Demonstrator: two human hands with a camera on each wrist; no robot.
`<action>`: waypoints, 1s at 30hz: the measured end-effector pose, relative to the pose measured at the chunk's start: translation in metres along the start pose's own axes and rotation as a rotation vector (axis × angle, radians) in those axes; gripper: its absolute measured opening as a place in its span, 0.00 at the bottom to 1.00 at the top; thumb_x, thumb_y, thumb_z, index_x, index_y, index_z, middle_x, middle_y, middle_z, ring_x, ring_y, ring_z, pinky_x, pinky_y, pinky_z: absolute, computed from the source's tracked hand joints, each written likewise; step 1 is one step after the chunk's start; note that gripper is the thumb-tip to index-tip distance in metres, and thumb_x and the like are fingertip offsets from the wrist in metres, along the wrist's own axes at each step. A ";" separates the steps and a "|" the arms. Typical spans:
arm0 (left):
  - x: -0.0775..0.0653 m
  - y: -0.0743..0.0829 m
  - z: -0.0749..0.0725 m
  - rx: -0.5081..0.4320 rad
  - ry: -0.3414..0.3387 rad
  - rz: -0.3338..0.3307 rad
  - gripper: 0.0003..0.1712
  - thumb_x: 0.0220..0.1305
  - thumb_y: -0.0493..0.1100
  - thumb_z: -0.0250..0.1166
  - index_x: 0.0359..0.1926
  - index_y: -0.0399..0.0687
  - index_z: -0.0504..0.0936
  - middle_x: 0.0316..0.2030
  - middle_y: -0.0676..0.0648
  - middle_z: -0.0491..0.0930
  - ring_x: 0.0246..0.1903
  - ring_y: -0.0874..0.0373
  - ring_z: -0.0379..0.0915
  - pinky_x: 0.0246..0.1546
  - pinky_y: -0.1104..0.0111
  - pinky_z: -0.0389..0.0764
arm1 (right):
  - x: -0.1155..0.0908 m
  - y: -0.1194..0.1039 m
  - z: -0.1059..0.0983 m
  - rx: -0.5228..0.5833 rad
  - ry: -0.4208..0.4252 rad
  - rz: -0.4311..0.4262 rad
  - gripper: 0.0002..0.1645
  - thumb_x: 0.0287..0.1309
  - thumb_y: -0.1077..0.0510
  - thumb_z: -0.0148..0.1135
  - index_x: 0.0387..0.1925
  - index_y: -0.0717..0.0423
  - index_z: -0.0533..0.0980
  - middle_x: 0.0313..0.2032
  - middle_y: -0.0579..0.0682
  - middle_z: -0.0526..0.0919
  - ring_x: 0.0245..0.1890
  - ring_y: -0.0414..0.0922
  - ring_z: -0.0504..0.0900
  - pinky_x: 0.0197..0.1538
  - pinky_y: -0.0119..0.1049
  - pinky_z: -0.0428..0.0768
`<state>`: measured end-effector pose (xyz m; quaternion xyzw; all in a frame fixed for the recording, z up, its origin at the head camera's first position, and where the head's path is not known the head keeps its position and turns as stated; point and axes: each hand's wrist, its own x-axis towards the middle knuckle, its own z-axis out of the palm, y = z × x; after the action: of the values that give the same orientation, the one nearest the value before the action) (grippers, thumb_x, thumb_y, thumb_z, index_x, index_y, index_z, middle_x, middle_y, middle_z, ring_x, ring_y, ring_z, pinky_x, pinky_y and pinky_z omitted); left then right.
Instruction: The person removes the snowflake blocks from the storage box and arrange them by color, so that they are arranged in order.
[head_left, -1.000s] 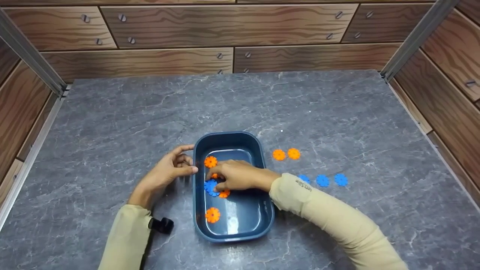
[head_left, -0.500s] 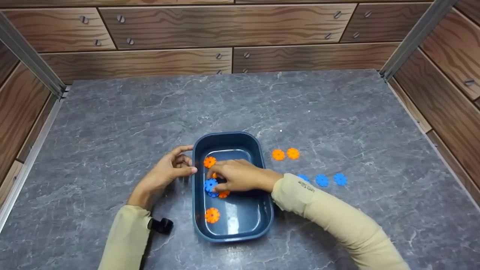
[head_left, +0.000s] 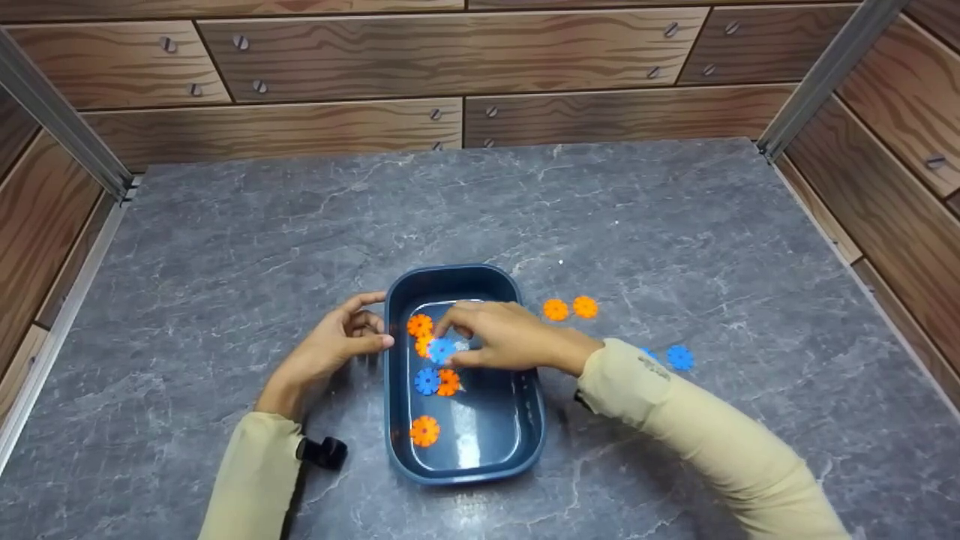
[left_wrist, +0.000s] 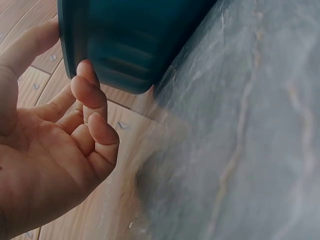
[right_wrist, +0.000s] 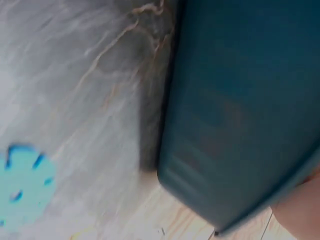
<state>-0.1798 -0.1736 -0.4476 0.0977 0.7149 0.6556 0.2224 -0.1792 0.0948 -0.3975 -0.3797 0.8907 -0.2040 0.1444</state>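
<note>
A dark blue plastic bin (head_left: 465,478) stands on the grey marbled table. Over its inside, my right hand (head_left: 502,335) pinches a blue notched disc (head_left: 441,350) between thumb and fingertips. Below that disc lie another blue notched disc (head_left: 427,382) and an orange notched disc (head_left: 448,382), overlapping. Two more orange discs (head_left: 420,325) lie along the bin's left side, and a single orange disc (head_left: 425,431) is nearer the front. At the left rim, my left hand (head_left: 335,337) touches the bin with thumb and index finger, its other fingers loosely bent. In the right wrist view the bin wall hides most of my right hand.
Right of the bin, two orange discs (head_left: 570,308) lie side by side on the table (head_left: 300,217). A blue disc (head_left: 680,358) lies farther right, with another partly behind my right sleeve (head_left: 705,427). Wood-patterned panels (head_left: 450,56) enclose the back and sides.
My right hand has risen and shifted right with a blue disc, uncovering discs in the bin. My right sleeve now covers more of the blue discs outside. My left hand stays put.
</note>
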 end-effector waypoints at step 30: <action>0.000 0.001 -0.001 0.029 0.020 -0.013 0.40 0.58 0.36 0.68 0.68 0.37 0.59 0.34 0.52 0.73 0.33 0.63 0.71 0.38 0.74 0.75 | -0.113 0.068 -0.050 0.132 0.322 0.101 0.19 0.56 0.55 0.68 0.48 0.54 0.78 0.32 0.43 0.73 0.33 0.37 0.68 0.38 0.30 0.73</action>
<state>-0.1801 -0.1743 -0.4469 0.0898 0.7272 0.6445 0.2183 -0.1661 0.2335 -0.3743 -0.2865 0.9049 -0.3129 0.0345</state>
